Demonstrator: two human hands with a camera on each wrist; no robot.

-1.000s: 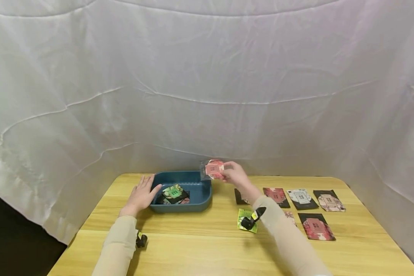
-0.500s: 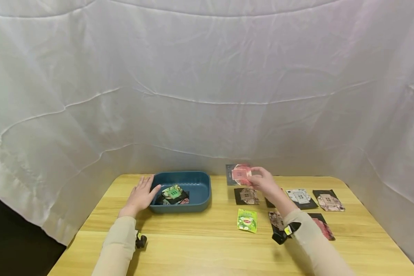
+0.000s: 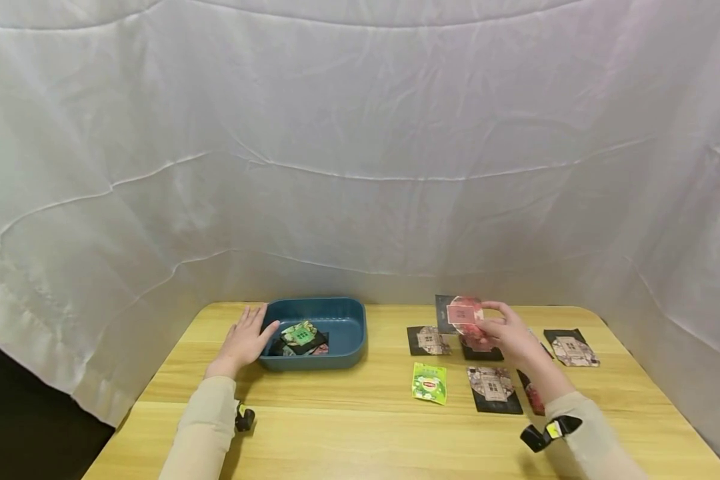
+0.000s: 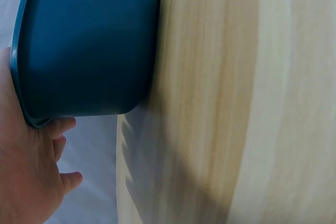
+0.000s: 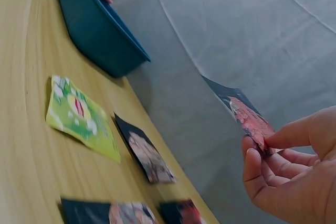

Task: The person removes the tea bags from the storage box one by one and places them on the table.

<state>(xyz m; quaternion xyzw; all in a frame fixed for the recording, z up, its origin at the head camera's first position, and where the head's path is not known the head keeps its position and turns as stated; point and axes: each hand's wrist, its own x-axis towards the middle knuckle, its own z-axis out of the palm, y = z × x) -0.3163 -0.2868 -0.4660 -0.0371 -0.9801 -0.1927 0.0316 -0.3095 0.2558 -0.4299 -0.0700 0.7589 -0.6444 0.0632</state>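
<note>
My right hand pinches a black-and-red tea sachet between thumb and fingers. The sachet is raised and overlaps the back row of sachets in the head view; its dark end points away from the hand in the right wrist view. My left hand rests against the left end of a blue plastic bin, thumb over the rim and the other fingers straight and spread outside. Inside the bin lie several sachets, a green-and-black one on top.
Right of the bin, flat on the wooden table, lie a green tea sachet, dark floral sachets and a beige-and-black one. Others are partly covered by the right arm. A pale curtain hangs behind.
My right hand has carried the red sachet rightward, from over the bin's right end to above the back row of sachets. The left hand and the bin have stayed put.
</note>
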